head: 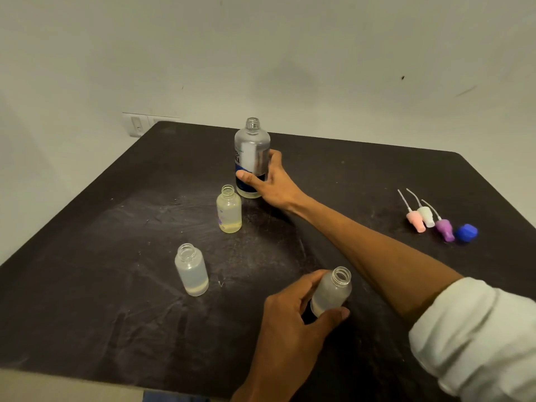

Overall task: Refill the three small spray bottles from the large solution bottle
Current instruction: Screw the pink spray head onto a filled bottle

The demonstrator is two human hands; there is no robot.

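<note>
The large solution bottle (251, 149), clear with a blue-and-white label and no cap, stands upright at the far middle of the black table (87, 256). My right hand (269, 181) is wrapped around its lower half. Just in front of it stands an uncapped small bottle (229, 209) with yellowish liquid at the bottom. Another uncapped frosted small bottle (191, 269) stands to the front left, holding a little liquid. My left hand (293, 320) grips a third small frosted bottle (332, 291), open-mouthed, near the table's front.
At the right of the table lie three spray heads with dip tubes, pink (415, 221), white (425, 216) and purple (444, 229), and a blue cap (466, 233). A wall switch plate (139, 124) is behind the table's far left corner.
</note>
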